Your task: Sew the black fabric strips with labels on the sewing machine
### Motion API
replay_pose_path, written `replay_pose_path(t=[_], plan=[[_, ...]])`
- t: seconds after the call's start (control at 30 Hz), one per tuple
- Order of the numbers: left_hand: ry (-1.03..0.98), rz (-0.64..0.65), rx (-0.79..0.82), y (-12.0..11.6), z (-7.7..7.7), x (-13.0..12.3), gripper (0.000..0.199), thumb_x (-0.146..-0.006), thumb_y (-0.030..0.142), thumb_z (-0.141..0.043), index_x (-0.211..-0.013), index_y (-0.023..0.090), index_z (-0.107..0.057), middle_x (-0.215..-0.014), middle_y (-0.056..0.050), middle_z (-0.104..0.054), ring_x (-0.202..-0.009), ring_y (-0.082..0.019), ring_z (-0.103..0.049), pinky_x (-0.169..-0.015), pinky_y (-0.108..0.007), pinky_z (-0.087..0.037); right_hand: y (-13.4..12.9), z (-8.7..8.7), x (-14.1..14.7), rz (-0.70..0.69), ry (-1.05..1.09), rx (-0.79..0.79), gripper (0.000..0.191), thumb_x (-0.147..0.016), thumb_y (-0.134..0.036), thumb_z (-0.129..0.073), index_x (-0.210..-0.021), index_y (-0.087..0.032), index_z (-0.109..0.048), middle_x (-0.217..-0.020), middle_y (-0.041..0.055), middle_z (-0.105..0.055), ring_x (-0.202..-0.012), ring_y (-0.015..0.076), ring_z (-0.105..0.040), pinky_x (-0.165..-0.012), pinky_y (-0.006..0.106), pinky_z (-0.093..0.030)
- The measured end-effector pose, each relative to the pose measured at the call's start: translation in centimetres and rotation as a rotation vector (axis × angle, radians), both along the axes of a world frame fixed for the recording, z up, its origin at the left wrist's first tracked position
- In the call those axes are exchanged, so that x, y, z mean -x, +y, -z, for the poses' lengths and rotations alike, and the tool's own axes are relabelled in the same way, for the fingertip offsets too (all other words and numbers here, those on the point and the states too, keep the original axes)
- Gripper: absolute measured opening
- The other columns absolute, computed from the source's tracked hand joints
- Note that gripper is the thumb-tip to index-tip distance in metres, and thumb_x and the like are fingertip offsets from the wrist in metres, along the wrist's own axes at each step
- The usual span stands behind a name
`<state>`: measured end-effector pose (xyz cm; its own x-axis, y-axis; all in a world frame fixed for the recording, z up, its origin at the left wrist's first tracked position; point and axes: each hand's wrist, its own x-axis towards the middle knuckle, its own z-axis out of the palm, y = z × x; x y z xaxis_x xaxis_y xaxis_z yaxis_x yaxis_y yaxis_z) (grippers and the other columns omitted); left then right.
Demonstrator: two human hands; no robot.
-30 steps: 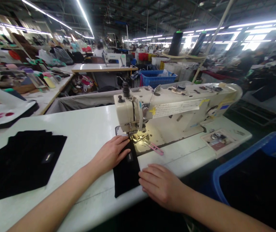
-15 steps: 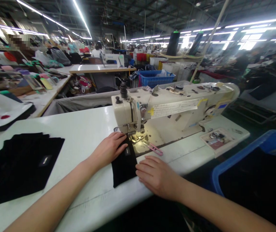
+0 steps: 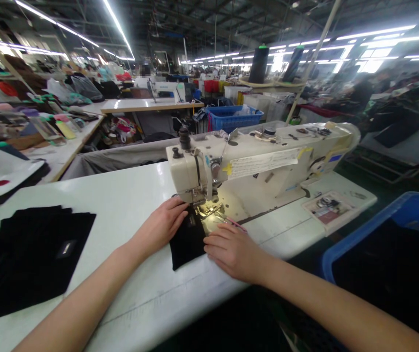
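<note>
A narrow black cloth piece [image 3: 186,244] with a small label lies under the needle area of a white sewing machine [image 3: 253,156]. My left hand [image 3: 160,220] rests on the cloth's left edge beside the lit needle plate, its fingers together and pressing flat. At the cloth's right edge, my right hand [image 3: 231,249] lies palm down with fingertips touching the edge; its fingers are stretched out. Pink-handled snips [image 3: 236,224] lie on the machine bed just behind my right hand, partly covered. A stack of black cloth pieces [image 3: 30,259] with a label on top sits at the left.
A blue basket [image 3: 328,259] holding dark cloth stands at the right. On the table's right end lies a flat picture card [image 3: 328,209]. Behind the machine are thread cones [image 3: 259,66], another blue basket [image 3: 235,119] and a further sewing table [image 3: 129,104]. Bottles stand on a cluttered table at the left.
The black cloth has moved forward a little under the machine. My right hand has moved forward with it and now covers part of the snips. The view has shifted slightly.
</note>
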<state>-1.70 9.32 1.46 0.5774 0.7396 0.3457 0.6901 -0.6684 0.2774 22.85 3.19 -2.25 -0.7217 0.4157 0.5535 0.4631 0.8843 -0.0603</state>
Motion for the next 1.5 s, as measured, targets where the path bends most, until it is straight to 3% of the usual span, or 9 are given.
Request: replay_pose_path(t=[0.17,0.3,0.53,0.77,1.03,1.27,1.5], plan=[[-0.035,0.113,-0.004,-5.7,0.0,-1.3,0.028,-0.1,0.027,-0.047,-0.106,0.017,-0.073,-0.112,-0.011,-0.069,-0.103,-0.022,-0.066,-0.09,-0.036,-0.059,0.7,-0.2,0.2,0.026,-0.035,0.001,0.014,-0.099,-0.021,-0.055,-0.105,-0.016,-0.067,-0.113,0.004,-0.072,-0.104,0.0207,-0.06,-0.105,0.041,-0.04],[0.036,0.157,-0.075,-8.2,0.8,-1.6,0.03,-0.099,0.023,-0.048,-0.12,0.016,-0.068,-0.121,-0.012,-0.068,-0.113,-0.025,-0.064,-0.096,-0.039,-0.058,1.2,-0.4,0.3,0.031,-0.028,0.022,0.017,-0.1,-0.021,-0.052,-0.106,-0.016,-0.067,-0.112,0.0049,-0.072,-0.103,0.0203,-0.061,-0.105,0.041,-0.039],[0.107,0.178,-0.16,-6.6,1.8,-1.0,0.032,-0.1,0.024,-0.048,-0.125,0.016,-0.066,-0.122,-0.012,-0.068,-0.118,-0.026,-0.062,-0.096,-0.04,-0.059,2.2,-0.6,0.6,0.041,-0.018,0.019,0.017,-0.1,-0.02,-0.051,-0.103,-0.015,-0.067,-0.111,0.0058,-0.071,-0.104,0.0209,-0.059,-0.102,0.039,-0.041],[0.119,0.165,-0.141,-5.4,1.7,-0.6,0.031,-0.101,0.025,-0.047,-0.122,0.016,-0.067,-0.122,-0.012,-0.067,-0.118,-0.025,-0.062,-0.097,-0.04,-0.058,3.1,-0.7,1.1,0.102,-0.029,0.016,0.019,-0.1,-0.022,-0.052,-0.098,-0.016,-0.069,-0.096,0.0065,-0.065,-0.094,0.0221,-0.054,-0.09,0.038,-0.043],[0.075,0.169,-0.096,-3.9,1.4,-0.4,0.031,-0.101,0.026,-0.046,-0.121,0.017,-0.068,-0.12,-0.012,-0.068,-0.116,-0.024,-0.063,-0.098,-0.04,-0.058,3.7,-1.1,1.4,0.192,-0.112,0.054,0.016,-0.099,-0.027,-0.055,-0.102,-0.017,-0.068,-0.093,0.0057,-0.062,-0.094,0.024,-0.051,-0.089,0.039,-0.042],[0.081,0.136,-0.085,-2.6,1.5,-0.3,0.032,-0.1,0.027,-0.047,-0.121,0.016,-0.068,-0.119,-0.013,-0.067,-0.113,-0.025,-0.064,-0.095,-0.04,-0.058,2.6,-0.9,1.1,0.212,-0.133,0.039,0.014,-0.1,-0.021,-0.051,-0.101,-0.017,-0.064,-0.093,0.0064,-0.06,-0.096,0.0233,-0.05,-0.1,0.041,-0.039],[0.101,0.121,-0.053,-1.6,0.9,-0.2,0.033,-0.101,0.03,-0.044,-0.118,0.017,-0.07,-0.119,-0.012,-0.066,-0.112,-0.025,-0.063,-0.096,-0.041,-0.057,0.8,-0.9,0.3,0.208,-0.127,0.072,0.013,-0.099,-0.019,-0.051,-0.101,-0.016,-0.064,-0.091,0.0071,-0.057,-0.095,0.0238,-0.048,-0.096,0.041,-0.042]])
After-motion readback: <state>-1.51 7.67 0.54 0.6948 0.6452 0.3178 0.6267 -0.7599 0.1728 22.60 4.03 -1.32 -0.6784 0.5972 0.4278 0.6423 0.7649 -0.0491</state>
